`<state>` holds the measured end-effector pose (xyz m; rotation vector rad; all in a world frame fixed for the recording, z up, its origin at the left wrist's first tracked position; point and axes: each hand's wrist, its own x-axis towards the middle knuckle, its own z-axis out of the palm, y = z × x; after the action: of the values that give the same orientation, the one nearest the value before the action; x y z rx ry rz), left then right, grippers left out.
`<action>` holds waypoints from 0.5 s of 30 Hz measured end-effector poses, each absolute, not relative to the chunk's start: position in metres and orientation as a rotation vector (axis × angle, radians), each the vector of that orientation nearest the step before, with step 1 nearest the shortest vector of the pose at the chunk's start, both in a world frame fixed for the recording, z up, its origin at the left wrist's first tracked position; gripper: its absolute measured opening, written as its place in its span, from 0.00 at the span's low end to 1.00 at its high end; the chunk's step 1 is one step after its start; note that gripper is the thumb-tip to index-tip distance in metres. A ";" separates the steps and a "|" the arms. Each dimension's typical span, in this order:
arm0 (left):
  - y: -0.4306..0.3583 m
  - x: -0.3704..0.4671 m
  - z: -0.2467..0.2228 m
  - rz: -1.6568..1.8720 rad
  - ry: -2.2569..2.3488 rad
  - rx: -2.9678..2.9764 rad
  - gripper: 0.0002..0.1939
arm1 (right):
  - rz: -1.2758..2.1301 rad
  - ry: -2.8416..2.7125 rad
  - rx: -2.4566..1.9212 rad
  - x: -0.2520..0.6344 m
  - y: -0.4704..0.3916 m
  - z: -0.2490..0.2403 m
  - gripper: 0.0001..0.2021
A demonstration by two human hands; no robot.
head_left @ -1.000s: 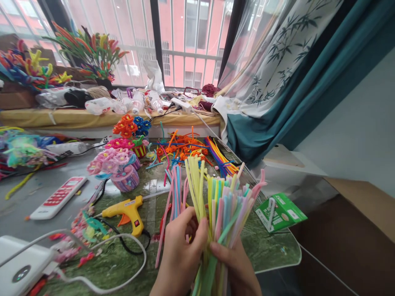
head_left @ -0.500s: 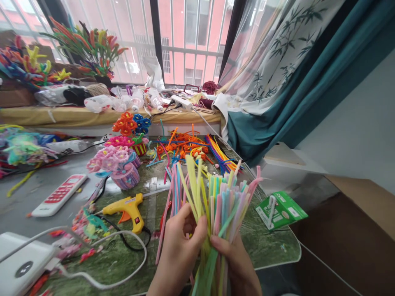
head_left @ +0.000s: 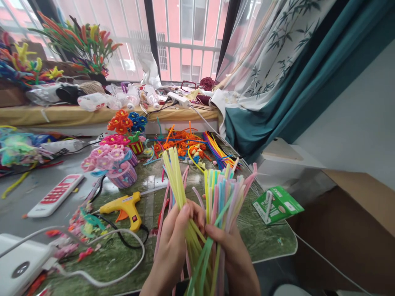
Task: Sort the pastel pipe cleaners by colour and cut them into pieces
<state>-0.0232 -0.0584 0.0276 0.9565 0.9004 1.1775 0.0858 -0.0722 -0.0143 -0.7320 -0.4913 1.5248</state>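
Observation:
My left hand (head_left: 176, 234) is closed around several pale yellow pipe cleaners (head_left: 174, 174), its thumb pressed along them. Their tops lean up and to the left. Beside it, my right hand (head_left: 232, 250) grips a thick bundle of pastel pipe cleaners (head_left: 224, 197) in pink, blue, mint, lilac and yellow, with the thumb across the front. A mint strand (head_left: 207, 251) slants over the bundle. Lower down, the yellow strands and the bundle cross and run together out of the frame. Pink and blue pipe cleaners (head_left: 161, 230) lie on the table behind my left hand.
A yellow glue gun (head_left: 131, 209) lies left of my hands, near a power bank (head_left: 23, 263) with a white cable. Behind stand pipe-cleaner flower pots (head_left: 121, 174) and orange pieces (head_left: 182, 139). A green packet (head_left: 279, 205) sits at the table's right edge. A white remote (head_left: 55, 195) lies left.
My left hand has drawn the yellow pipe cleaners left, apart from the pastel bundle, and now grips more of them together. My right hand keeps its hold. The view has shifted slightly.

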 end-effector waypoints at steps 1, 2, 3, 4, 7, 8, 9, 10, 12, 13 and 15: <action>-0.058 -0.023 0.028 1.158 0.868 0.914 0.16 | 1.530 -0.503 -0.738 0.087 -0.072 -0.014 0.24; -0.057 -0.023 0.028 1.145 0.841 0.874 0.17 | 1.537 -0.520 -0.743 0.087 -0.072 -0.014 0.22; -0.057 -0.023 0.028 1.139 0.816 0.838 0.17 | 1.539 -0.537 -0.749 0.087 -0.072 -0.013 0.20; -0.057 -0.022 0.029 1.144 0.791 0.806 0.17 | 1.532 -0.546 -0.758 0.088 -0.073 -0.013 0.19; -0.059 -0.022 0.033 1.201 0.703 0.714 0.16 | 1.536 -0.508 -0.789 0.089 -0.076 -0.013 0.15; -0.060 -0.024 0.035 1.222 0.668 0.681 0.16 | 1.551 -0.480 -0.790 0.089 -0.076 -0.014 0.13; -0.061 -0.025 0.037 1.240 0.630 0.647 0.16 | 1.568 -0.447 -0.779 0.090 -0.076 -0.015 0.11; -0.062 -0.028 0.038 1.250 0.597 0.613 0.16 | 1.580 -0.419 -0.761 0.091 -0.075 -0.017 0.10; -0.062 -0.035 0.041 1.245 0.556 0.549 0.15 | 1.578 -0.378 -0.730 0.093 -0.074 -0.021 0.10; -0.061 -0.039 0.042 1.240 0.549 0.523 0.14 | 1.569 -0.354 -0.726 0.095 -0.073 -0.024 0.11; -0.055 -0.048 0.044 1.238 0.574 0.470 0.13 | 1.542 -0.273 -0.758 0.099 -0.076 -0.028 0.11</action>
<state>-0.0482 -0.0549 0.0444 0.4704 0.5742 1.2376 0.0986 -0.0756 -0.0279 -0.7581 -0.2735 1.5421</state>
